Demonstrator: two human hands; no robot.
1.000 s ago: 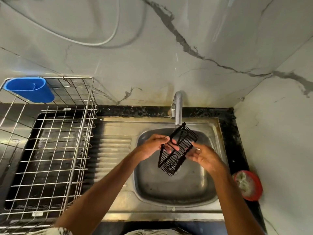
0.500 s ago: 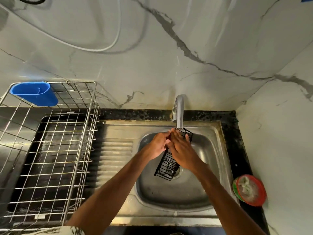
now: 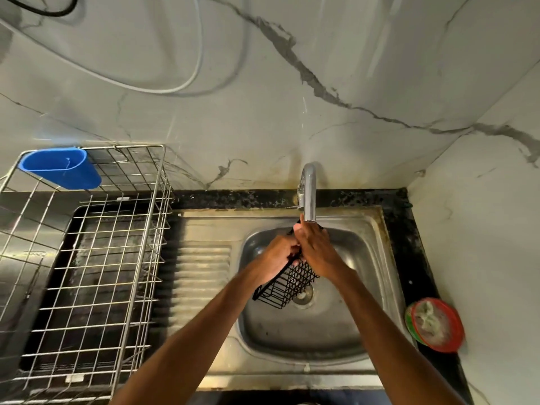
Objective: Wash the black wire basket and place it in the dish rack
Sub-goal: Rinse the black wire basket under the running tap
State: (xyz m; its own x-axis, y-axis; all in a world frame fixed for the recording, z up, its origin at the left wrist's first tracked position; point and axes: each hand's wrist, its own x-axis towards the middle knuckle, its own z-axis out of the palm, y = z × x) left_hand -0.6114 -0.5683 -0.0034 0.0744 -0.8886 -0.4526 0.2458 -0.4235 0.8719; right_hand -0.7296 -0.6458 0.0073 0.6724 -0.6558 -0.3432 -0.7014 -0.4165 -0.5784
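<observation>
Black wire basket (image 3: 287, 283) hangs tilted just below the tap (image 3: 309, 194), over the sink (image 3: 292, 331). I read 2 grips: left hand (image 3: 276, 258) curled round its side, right hand (image 3: 317, 249) wrapped over its upper end. Advice: turn it under the tap, rubbing every wire, before the dish rack (image 3: 87, 258) left of the tap.

Both forearms reach forward and converge. Left hand (image 3: 276, 258) grips black wire basket (image 3: 292, 283), fingers curled. Right hand (image 3: 317, 249) covers its upper end, fingertips hidden.
</observation>
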